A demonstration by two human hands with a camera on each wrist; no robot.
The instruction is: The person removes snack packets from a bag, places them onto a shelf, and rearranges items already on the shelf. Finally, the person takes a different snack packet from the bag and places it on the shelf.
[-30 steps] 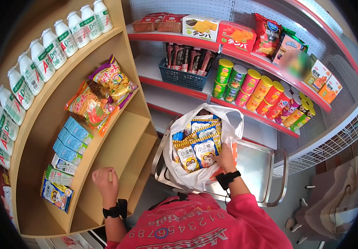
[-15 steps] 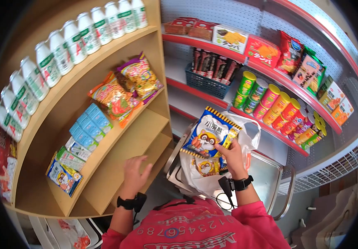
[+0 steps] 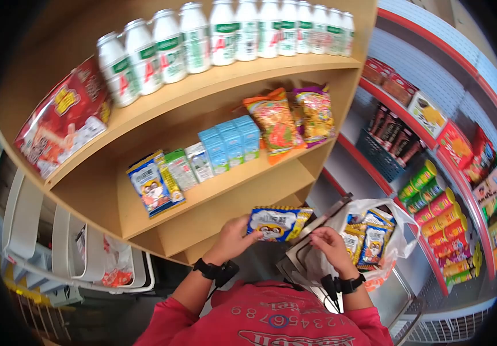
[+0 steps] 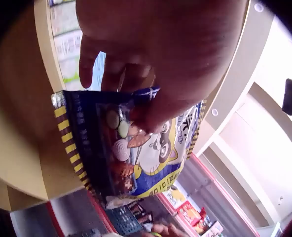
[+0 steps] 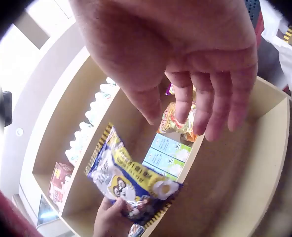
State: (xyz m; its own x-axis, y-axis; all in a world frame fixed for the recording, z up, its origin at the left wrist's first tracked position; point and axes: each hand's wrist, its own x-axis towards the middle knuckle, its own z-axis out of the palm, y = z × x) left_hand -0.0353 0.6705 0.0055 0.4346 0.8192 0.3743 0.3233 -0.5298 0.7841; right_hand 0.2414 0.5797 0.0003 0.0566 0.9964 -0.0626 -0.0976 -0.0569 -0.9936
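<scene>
My left hand [image 3: 230, 237] pinches a blue snack bag [image 3: 272, 224] by its left end, thumb on the front. A cartoon raccoon and yellow-and-black striped edges show on the snack bag, also in the left wrist view. My right hand [image 3: 330, 247] is just right of the snack bag, holding nothing; its fingers hang loosely bent in the right wrist view. Behind it, a white plastic carrier bag [image 3: 399, 249] contains several similar packets [image 3: 373, 242]. A matching snack bag [image 3: 153, 185] leans at the left end of the wooden shelf's middle tier [image 3: 202, 205].
Beside that leaning bag stand small cartons [image 3: 180, 170], light-blue boxes [image 3: 230, 144] and larger snack bags [image 3: 274, 124]. White bottles [image 3: 195, 40] line the tier above. A metal cart [image 3: 395, 291] carries the carrier bag. Red-edged racks [image 3: 415, 115] with canisters are on the right, white bins [image 3: 67, 242] lower left.
The snack bag came out of the carrier bag in my right hand and is now in my left hand. My right hand has let go. The view has swung left toward the wooden shelf.
</scene>
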